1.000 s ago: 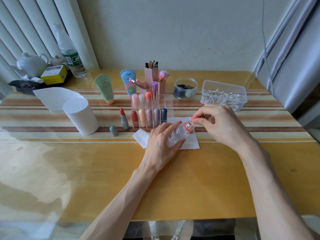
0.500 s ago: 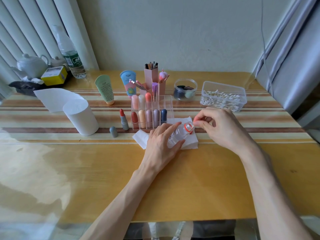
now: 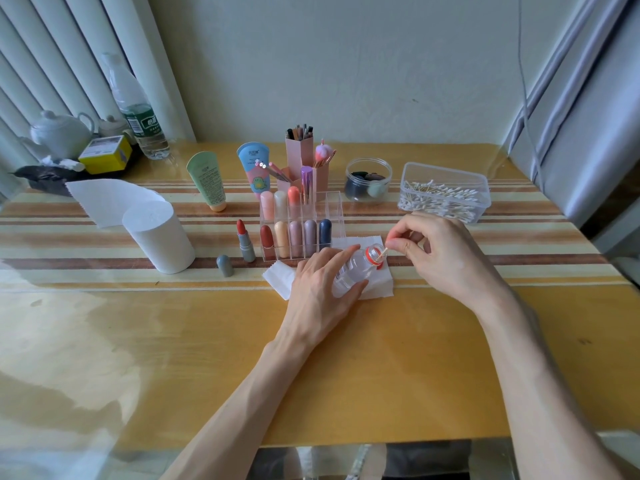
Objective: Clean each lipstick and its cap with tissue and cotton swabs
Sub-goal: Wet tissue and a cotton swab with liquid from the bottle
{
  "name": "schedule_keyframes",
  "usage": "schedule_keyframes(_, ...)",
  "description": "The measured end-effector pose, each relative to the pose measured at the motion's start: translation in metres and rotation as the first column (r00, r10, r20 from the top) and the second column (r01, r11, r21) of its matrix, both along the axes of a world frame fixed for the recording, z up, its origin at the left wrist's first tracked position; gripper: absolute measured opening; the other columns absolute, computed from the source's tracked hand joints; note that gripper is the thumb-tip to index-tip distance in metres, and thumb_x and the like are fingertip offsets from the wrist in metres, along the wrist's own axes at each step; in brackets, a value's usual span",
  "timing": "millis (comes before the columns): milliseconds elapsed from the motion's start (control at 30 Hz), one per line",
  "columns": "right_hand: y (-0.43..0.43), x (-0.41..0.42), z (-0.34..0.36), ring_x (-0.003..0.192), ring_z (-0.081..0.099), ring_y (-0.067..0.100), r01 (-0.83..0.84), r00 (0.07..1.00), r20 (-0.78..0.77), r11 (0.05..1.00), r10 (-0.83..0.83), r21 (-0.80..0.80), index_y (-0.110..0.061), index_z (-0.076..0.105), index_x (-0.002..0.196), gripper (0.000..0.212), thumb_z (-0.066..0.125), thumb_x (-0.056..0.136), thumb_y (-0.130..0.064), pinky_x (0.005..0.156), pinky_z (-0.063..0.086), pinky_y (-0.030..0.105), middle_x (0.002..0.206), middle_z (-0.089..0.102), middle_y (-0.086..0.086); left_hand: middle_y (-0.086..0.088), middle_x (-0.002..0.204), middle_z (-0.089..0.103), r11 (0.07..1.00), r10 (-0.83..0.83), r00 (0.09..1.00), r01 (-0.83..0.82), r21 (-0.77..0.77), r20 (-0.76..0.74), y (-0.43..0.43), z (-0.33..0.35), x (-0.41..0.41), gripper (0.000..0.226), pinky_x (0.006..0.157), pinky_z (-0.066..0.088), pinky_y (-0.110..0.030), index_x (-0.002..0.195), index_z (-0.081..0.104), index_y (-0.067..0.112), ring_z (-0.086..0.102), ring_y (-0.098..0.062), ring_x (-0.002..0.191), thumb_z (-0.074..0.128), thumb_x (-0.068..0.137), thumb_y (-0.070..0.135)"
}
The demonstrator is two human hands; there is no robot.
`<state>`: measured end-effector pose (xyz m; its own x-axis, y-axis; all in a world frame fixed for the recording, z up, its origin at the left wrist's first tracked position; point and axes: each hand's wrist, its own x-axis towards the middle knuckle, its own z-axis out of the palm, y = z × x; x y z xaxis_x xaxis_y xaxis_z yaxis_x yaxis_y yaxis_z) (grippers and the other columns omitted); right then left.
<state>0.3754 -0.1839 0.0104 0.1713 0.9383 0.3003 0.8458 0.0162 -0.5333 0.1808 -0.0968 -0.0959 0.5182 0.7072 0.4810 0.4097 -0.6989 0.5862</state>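
My left hand (image 3: 322, 289) grips a small clear bottle (image 3: 356, 266) tilted over a folded white tissue (image 3: 377, 285). The bottle's open, red-ringed neck points right. My right hand (image 3: 436, 251) pinches a cotton swab (image 3: 382, 252) whose tip is at the bottle mouth. An open red lipstick (image 3: 244, 242) stands left of a clear organiser (image 3: 301, 230) holding several capped lipsticks. Its grey cap (image 3: 225, 265) stands apart on the table.
A white tissue roll (image 3: 159, 237) stands at the left. A clear box of cotton swabs (image 3: 445, 192) sits behind my right hand. Two tubes, a pink brush holder (image 3: 301, 150), a jar (image 3: 367, 180), a water bottle (image 3: 138, 116) and a teapot line the back.
My right hand has lifted slightly and drawn the swab partly out of the bottle mouth. The left hand and bottle have stayed put.
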Motion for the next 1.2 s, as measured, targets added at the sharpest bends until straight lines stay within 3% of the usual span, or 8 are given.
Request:
schedule_keyframes(133, -0.0002, 0.0006, 0.0002, 0.082, 0.062, 0.003, -0.006, 1.000, -0.010, 1.000, 0.006, 0.001, -0.023, 0.075, 0.090, 0.006, 0.077, 0.095, -0.019, 0.069, 0.042, 0.013, 0.088, 0.068, -0.015, 0.007, 0.121, 0.066, 1.000, 0.002, 1.000, -0.002, 0.003, -0.001, 0.0001, -0.0002, -0.0002, 0.057, 0.098, 0.048, -0.036, 0.145, 0.061, 0.025, 0.061, -0.015, 0.115, 0.078, 0.092, 0.037)
schedule_keyframes(567, -0.0010, -0.0007, 0.0017, 0.082, 0.062, 0.004, -0.008, 1.000, -0.003, 1.000, 0.008, 0.003, -0.023, 0.074, 0.092, 0.005, 0.076, 0.096, -0.020, 0.069, 0.043, 0.017, 0.088, 0.069, -0.014, 0.007, 0.119, 0.065, 1.000, -0.005, 1.000, 0.005, -0.004, -0.001, -0.0013, 0.0014, -0.0010, 0.057, 0.099, 0.048, -0.037, 0.145, 0.061, 0.024, 0.061, -0.015, 0.113, 0.077, 0.092, 0.037)
schedule_keyframes(833, -0.0030, -0.0022, 0.0040, 0.079, 0.063, 0.001, -0.013, 0.999, -0.036, 1.000, 0.014, 0.009, -0.022, 0.073, 0.092, 0.006, 0.074, 0.097, -0.018, 0.067, 0.042, 0.009, 0.083, 0.067, -0.016, 0.007, 0.119, 0.065, 1.000, -0.002, 1.000, 0.002, -0.014, -0.004, -0.0009, 0.0012, -0.0011, 0.056, 0.099, 0.049, -0.038, 0.144, 0.061, 0.024, 0.061, -0.015, 0.113, 0.077, 0.093, 0.039)
schedule_keyframes(1033, -0.0059, 0.0041, 0.0007, 0.073, 0.066, 0.007, 0.017, 0.992, -0.128, 0.999, -0.012, 0.038, -0.021, 0.069, 0.096, 0.008, 0.068, 0.101, -0.016, 0.064, 0.046, 0.012, 0.082, 0.065, -0.029, 0.009, 0.124, 0.068, 1.000, 0.002, 1.000, -0.002, -0.022, -0.010, 0.0003, 0.0015, -0.0010, 0.054, 0.102, 0.047, -0.040, 0.140, 0.062, 0.024, 0.064, -0.015, 0.114, 0.075, 0.091, 0.044)
schedule_keyframes(1200, -0.0063, 0.0076, -0.0013, 0.068, 0.066, 0.013, 0.036, 0.985, -0.171, 0.993, -0.017, 0.109, -0.021, 0.068, 0.095, 0.011, 0.067, 0.102, -0.012, 0.063, 0.050, 0.021, 0.076, 0.066, -0.021, 0.012, 0.123, 0.070, 1.000, 0.000, 1.000, 0.000, -0.016, 0.012, -0.0003, 0.0020, -0.0006, 0.052, 0.102, 0.046, -0.037, 0.134, 0.064, 0.025, 0.065, -0.013, 0.110, 0.076, 0.089, 0.045)
